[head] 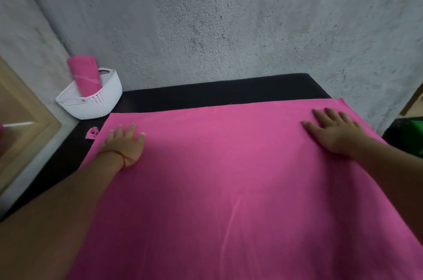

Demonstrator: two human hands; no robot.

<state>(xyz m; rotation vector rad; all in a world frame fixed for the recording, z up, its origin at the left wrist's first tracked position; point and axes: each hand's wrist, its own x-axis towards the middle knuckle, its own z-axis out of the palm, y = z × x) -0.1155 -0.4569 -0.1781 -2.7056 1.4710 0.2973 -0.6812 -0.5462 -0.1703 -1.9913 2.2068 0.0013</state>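
A big pink cloth (229, 176) lies spread out flat over a black counter (217, 94). It fills most of the lower half of the frame and runs off the bottom edge. Its far edge runs straight across the middle of the frame, with a strip of black counter showing behind it.

The left hand (123, 142) lies flat on the cloth near its far left corner, left of the middle of the frame. Its fingers are straight and a little spread, and it holds nothing. A thin red string goes round that wrist. The right hand (332, 130) lies flat on the cloth near its far right corner, at the right side of the frame. Its fingers are straight and spread too, and it holds nothing.

A white basket (100, 99) with little holes stands on the counter at the left of the frame, by the grey wall (229, 16). A rolled pink cloth (85, 72) stands up in it. A small pink scrap (92, 133) lies on the counter just beside the left edge of the big cloth, close to the left hand.
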